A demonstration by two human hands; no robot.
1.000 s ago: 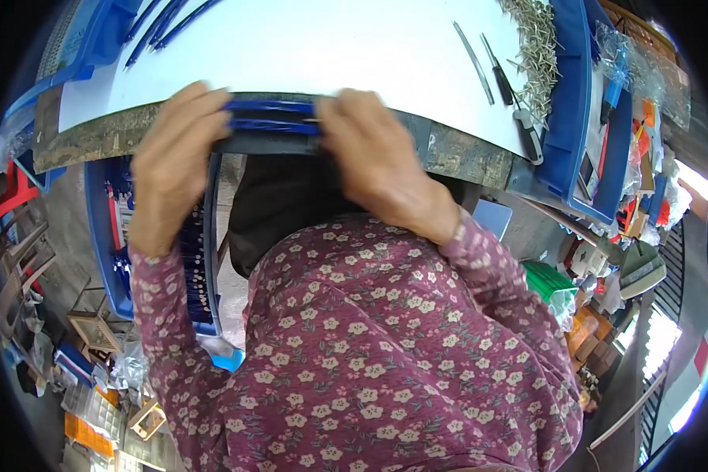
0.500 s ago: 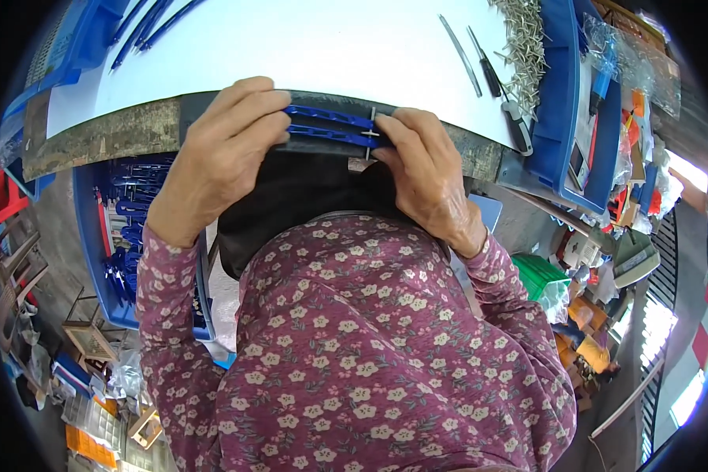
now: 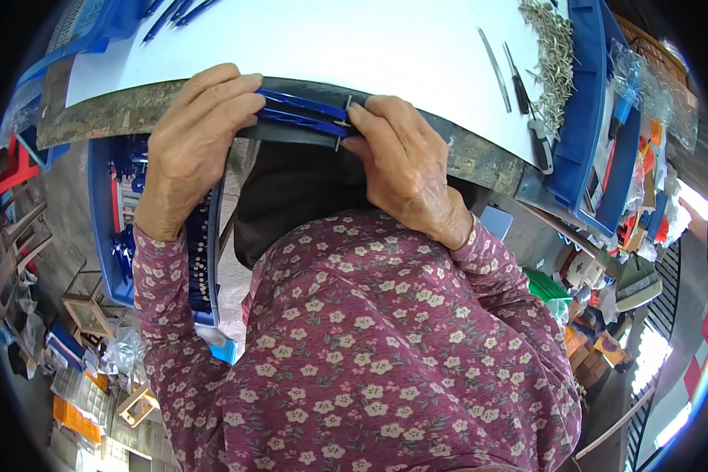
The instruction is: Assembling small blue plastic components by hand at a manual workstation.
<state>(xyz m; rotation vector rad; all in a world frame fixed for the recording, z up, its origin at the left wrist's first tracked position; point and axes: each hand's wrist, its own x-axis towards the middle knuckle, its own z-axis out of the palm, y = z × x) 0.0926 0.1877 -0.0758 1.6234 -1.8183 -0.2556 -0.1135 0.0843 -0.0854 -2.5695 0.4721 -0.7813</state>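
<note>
Two slim blue strips with cut-outs (image 3: 300, 111) are held side by side at the table's near edge, sloping down to the right. My left hand (image 3: 200, 130) is closed round their left ends. At their right ends, my right hand (image 3: 401, 153) pinches them between thumb and fingers. A thin silver pin (image 3: 348, 101) stands crosswise there, next to my right fingertips. Whether it passes through both strips I cannot tell. My fingers hide both ends of the strips.
On the white tabletop (image 3: 354, 47) lie more blue strips (image 3: 182, 14), a screwdriver (image 3: 540, 145), a slim metal tool (image 3: 495, 71) and a heap of silver pins (image 3: 552, 67). A blue tray (image 3: 582, 102) stands at right. Below the table, left, a blue bin (image 3: 102, 228) holds blue parts.
Both hands have moved left along the table edge with the strips, which now slope down more to the right. The view has shifted, so the table appears farther right.
</note>
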